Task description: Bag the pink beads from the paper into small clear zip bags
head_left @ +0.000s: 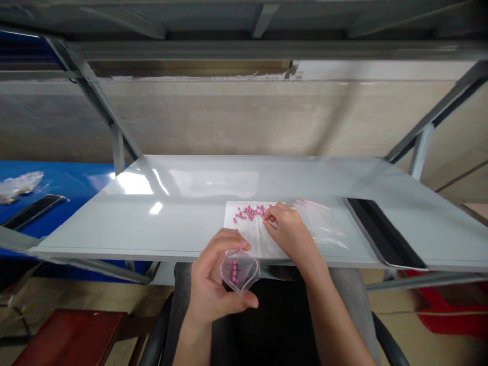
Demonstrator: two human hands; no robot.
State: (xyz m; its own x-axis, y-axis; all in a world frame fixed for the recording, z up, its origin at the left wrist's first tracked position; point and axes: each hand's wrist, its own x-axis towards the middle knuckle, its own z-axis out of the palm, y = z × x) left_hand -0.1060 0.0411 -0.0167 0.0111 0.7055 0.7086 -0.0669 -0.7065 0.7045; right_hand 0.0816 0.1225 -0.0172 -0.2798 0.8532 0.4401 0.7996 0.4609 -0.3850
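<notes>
My left hand [213, 279] is closed around the edges of a small clear plastic bag [249, 274], just in front of the table edge. The bag's mouth gapes towards me, and several pink beads show inside. Over a white sheet of paper [263, 246] on the table, my right hand [285, 223] is closed in a pinch beside loose pink beads [249, 212]. Whatever sits between its fingertips is too small to make out. Behind and right of that hand lies a pile of flat clear plastic bags [318, 218], partly covered by the hand.
A dark-screened phone or tablet [385, 231] lies at the right of the white table [183, 218]. Metal struts [95, 96] and an overhead shelf frame the space. To the left, a blue table [76, 183] carries another dark device [34, 211] and a plastic-wrapped bundle [21, 185].
</notes>
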